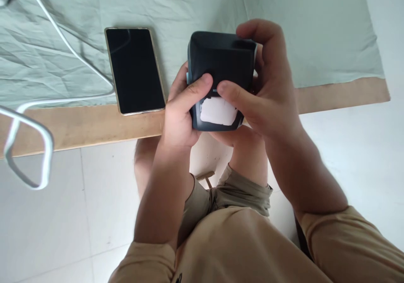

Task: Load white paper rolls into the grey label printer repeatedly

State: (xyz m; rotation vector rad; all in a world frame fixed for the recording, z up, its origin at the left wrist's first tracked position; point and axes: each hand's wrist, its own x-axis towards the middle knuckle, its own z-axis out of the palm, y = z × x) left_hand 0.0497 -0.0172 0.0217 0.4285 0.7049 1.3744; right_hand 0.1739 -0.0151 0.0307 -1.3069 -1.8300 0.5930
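While both hands, left hand (181,110) and right hand (268,93), grasp the dark box (221,60), thumbs press its white label (217,111) at 6 o'clock.

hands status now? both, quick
Left hand: closed on the dark box-shaped device, thumb across its front.
Right hand: closed on the same device.
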